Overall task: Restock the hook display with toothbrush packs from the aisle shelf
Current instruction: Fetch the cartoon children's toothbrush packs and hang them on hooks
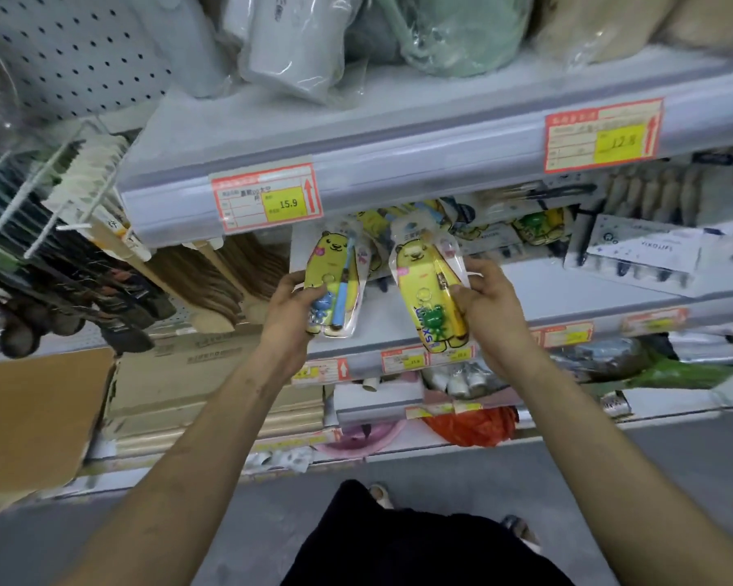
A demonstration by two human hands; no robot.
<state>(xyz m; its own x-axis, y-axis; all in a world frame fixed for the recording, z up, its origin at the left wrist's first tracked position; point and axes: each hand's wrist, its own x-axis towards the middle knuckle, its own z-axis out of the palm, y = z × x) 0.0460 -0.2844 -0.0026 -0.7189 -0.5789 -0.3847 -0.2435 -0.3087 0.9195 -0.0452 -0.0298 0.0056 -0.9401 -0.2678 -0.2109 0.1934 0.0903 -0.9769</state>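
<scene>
Gripping one toothbrush pack (pixel 335 285) in your left hand (pixel 290 308) and another pack (pixel 430 289) in your right hand (pixel 489 308) before the shelf (pixel 398 137); probably light, slick blisters, so hold their card edges.

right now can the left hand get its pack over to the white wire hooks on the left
Probably yes. The left hand grips the blue-toy pack out in front of the shelf, and the white wire hooks jut into the aisle to its left, with nothing between. The hooks carry goods, so room may be tight.
</scene>
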